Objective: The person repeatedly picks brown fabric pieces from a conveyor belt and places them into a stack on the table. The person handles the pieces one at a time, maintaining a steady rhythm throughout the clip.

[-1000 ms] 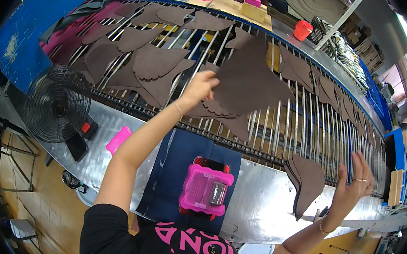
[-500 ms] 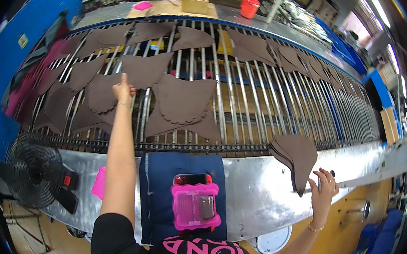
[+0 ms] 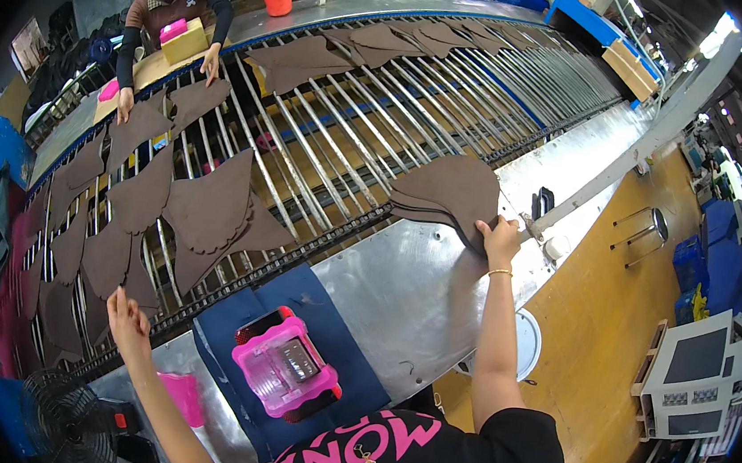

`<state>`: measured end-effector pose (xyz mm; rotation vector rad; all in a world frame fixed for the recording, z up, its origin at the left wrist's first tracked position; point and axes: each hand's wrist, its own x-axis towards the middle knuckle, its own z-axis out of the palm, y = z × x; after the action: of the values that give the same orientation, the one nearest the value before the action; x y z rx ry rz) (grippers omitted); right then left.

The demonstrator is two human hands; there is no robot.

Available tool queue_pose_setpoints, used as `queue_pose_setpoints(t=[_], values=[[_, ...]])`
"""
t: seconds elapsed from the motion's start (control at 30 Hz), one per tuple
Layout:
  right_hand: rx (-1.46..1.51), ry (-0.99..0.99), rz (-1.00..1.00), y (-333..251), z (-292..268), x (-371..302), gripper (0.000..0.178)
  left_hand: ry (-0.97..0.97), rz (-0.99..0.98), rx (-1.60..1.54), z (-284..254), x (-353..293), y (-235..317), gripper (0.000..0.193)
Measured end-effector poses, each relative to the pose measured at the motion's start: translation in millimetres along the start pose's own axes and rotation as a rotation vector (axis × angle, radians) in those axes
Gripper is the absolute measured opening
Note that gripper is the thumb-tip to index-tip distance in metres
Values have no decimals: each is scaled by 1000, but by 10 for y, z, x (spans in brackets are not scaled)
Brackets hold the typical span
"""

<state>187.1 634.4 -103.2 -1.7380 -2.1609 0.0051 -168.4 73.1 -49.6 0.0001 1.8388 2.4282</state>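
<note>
My right hand pinches the near edge of a stack of dark brown cut pieces, thumb on top. The stack lies partly on the metal table edge and partly over the bars of a slatted conveyor. My left hand is by the conveyor's near edge, close to the tips of some brown pieces, fingers partly bent and apart, with nothing visible in it. More brown pieces with scalloped edges lie spread and overlapping on the bars.
A pink tray with a grey block sits on a dark blue cloth. A black fan stands at the near left. Across the conveyor, a person's hands touch brown pieces. A slanted metal post rises at right, beside a stool.
The view has swung right. My right hand has gone from beside the stack to gripping it. My left hand has drawn back from the pieces mid-conveyor. The other person's hands are now on brown pieces.
</note>
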Motion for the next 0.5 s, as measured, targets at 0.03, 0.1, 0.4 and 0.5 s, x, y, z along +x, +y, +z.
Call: queue_pose_setpoints(t=[0.03, 0.1, 0.4, 0.5], values=[[-13, 47, -10, -68, -19, -67, 51, 23, -1, 11, -95, -97, -6, 20], [-28, 43, 44, -142, -56, -89, 49, 59, -7, 17, -164, -270, -2, 19], [8, -11, 211, -351, -113, -108, 50, 76, -52, 14, -37, -717, -165, 16], [8, -127, 133, -249, -82, 8, 56, 39, -48, -13, 72, -798, -119, 14]])
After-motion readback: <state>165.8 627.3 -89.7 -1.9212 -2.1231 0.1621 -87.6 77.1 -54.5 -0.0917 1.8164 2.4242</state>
